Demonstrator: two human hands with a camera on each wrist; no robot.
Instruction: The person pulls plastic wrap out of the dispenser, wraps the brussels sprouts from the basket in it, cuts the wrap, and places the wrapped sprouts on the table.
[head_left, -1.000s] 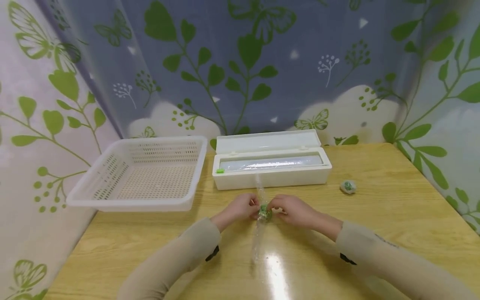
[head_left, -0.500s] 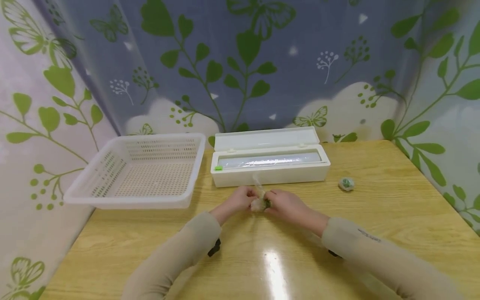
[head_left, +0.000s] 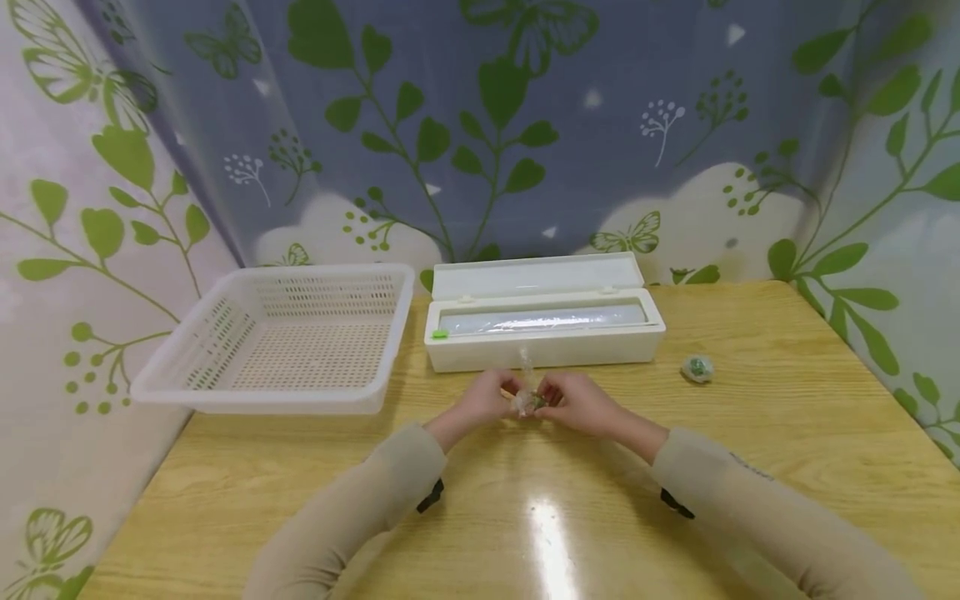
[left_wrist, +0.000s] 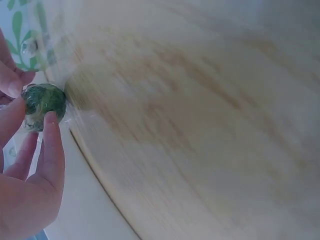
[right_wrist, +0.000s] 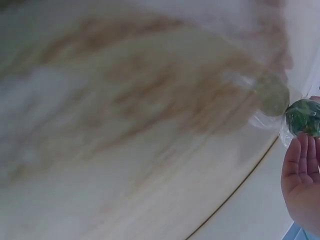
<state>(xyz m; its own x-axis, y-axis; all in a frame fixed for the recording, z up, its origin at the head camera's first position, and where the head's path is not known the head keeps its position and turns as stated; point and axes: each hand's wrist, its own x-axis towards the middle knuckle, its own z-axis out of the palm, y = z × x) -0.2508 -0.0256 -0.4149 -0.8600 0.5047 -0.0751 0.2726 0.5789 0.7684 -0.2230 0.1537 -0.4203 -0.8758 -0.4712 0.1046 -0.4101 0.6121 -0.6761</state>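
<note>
A small round green ball, mottled dark and pale like a leafy vegetable, sits wrapped in clear cling film between my hands. The ball shows best in the left wrist view, with film clinging around it. My left hand pinches it from the left, fingertips on its skin. From the other side my right hand holds it with thumb and fingers; in the right wrist view its fingers press against the ball. A free strip of film runs from the ball toward the white box.
The white box stands with its lid raised and a film roll inside, a green cutter at its left end. On the left is a white perforated basket. Another wrapped green ball lies on the wooden table at right.
The film strip that hung toward the table's front is now folded up around the ball. My hands have shifted slightly toward the box and turned the ball between them.
</note>
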